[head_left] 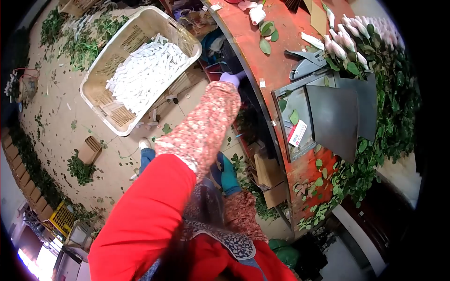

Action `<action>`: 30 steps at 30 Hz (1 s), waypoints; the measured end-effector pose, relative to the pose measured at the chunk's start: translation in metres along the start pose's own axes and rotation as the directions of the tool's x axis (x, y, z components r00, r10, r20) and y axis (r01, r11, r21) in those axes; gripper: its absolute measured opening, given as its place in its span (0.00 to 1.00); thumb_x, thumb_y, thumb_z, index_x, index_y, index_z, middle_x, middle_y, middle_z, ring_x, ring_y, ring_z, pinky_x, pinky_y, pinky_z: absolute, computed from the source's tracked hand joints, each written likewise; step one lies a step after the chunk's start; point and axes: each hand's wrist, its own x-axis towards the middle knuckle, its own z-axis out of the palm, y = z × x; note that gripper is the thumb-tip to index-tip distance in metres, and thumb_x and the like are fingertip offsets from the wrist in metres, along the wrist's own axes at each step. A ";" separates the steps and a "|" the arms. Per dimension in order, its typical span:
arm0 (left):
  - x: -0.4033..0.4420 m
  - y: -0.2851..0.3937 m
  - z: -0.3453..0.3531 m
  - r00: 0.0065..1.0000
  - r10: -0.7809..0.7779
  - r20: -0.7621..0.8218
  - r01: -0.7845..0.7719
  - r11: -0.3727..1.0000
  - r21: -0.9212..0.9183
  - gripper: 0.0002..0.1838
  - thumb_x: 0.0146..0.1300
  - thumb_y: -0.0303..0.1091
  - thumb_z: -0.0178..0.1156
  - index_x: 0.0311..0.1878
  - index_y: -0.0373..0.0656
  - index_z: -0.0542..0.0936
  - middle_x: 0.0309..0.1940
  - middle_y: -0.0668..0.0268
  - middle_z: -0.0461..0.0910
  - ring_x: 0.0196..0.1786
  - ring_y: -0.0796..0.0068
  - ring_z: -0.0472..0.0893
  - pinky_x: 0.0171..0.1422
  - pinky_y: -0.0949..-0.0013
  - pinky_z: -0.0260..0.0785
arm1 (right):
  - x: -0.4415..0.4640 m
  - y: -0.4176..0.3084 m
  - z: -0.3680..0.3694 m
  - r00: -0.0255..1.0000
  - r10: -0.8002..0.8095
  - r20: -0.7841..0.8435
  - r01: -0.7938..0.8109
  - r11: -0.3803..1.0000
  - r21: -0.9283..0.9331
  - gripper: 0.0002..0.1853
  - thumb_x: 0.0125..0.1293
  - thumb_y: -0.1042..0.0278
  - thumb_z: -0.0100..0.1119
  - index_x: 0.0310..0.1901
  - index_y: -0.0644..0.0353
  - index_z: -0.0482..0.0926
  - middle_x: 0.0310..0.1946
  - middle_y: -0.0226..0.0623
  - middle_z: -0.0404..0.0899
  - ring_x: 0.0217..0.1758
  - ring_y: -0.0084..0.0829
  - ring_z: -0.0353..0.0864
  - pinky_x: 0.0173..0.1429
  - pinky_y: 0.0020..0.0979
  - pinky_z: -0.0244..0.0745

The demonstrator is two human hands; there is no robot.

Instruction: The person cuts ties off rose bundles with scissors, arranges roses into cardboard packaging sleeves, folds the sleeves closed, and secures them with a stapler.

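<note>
My left hand (pixel 229 78), in a purple glove below a floral sleeve cover, reaches to the edge of the red table (pixel 281 35). Its fingers are blurred and partly lost in the dark space under the tabletop, so what they touch is hidden. My right hand (pixel 229 177), seemingly in a teal glove, hangs low by my legs with its fingers not distinguishable. Beside my left hand on the floor side stands a large white plastic basket (pixel 101 70) full of small white pieces (pixel 145 72). On the tabletop are a grey stapler-like tool (pixel 307 64) and a dark metal stand (pixel 332 119).
Bundled flowers with pale wrapped heads (pixel 344 42) and leafy stems (pixel 396 98) fill the table's far side. A red-and-white label card (pixel 297 133) lies by the stand. Cut leaves and a cardboard piece (pixel 90 150) litter the floor. A yellow crate (pixel 63 218) stands farther off.
</note>
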 end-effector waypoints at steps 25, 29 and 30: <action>-0.597 0.051 -0.482 0.240 0.572 0.785 -0.473 -0.637 0.609 0.18 0.52 0.28 0.66 0.48 0.50 0.82 0.39 0.73 0.84 0.28 0.73 0.78 0.24 0.70 0.71 | -0.086 -0.155 0.192 0.787 -0.346 -0.511 0.547 0.775 0.317 0.22 0.68 0.75 0.58 0.64 0.59 0.70 0.45 0.36 0.80 0.46 0.26 0.79 0.49 0.30 0.77; -0.598 0.077 -0.477 -0.028 0.658 0.753 -0.647 -0.586 0.488 0.17 0.50 0.28 0.67 0.46 0.46 0.84 0.36 0.68 0.85 0.26 0.71 0.79 0.26 0.69 0.71 | -0.183 -0.189 0.107 0.611 -0.365 -0.702 0.453 0.889 -0.067 0.28 0.62 0.80 0.60 0.65 0.66 0.68 0.53 0.48 0.80 0.54 0.37 0.81 0.57 0.34 0.76; -0.597 0.082 -0.470 -0.070 0.644 0.762 -0.645 -0.612 0.457 0.17 0.50 0.28 0.67 0.46 0.46 0.84 0.36 0.68 0.85 0.26 0.71 0.79 0.26 0.69 0.71 | -0.196 -0.189 0.089 0.489 -0.391 -0.780 0.610 0.792 -0.015 0.30 0.62 0.80 0.60 0.66 0.68 0.66 0.55 0.53 0.78 0.57 0.42 0.80 0.58 0.37 0.76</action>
